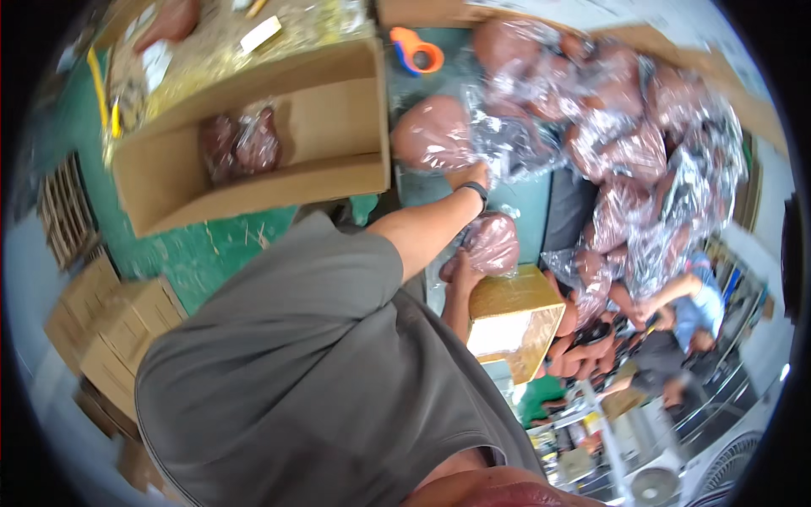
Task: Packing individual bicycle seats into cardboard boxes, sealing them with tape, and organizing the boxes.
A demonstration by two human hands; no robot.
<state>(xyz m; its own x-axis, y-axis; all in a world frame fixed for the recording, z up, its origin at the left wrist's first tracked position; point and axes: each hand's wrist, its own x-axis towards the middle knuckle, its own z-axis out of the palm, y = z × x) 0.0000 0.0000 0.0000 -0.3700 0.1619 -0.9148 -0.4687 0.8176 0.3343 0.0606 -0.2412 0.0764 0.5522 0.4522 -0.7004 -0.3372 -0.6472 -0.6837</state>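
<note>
Left hand (473,176) reaches up at twelve o'clock, fingers closed on the plastic of a bagged brown ball (435,133). Right hand (460,269) cups another bagged brown ball (492,242) from below, just at five o'clock of the first; open cardboard box (325,173) sits at nine.

So there's a reddish-brown rounded object wrapped in crinkly clear plastic (492,243), held up off the table right above a small yellowish cardboard box. Another one, a smooth brown dome-shaped piece in a clear plastic bag (435,135), lies on the green surface at the edge of a big heap.
</note>
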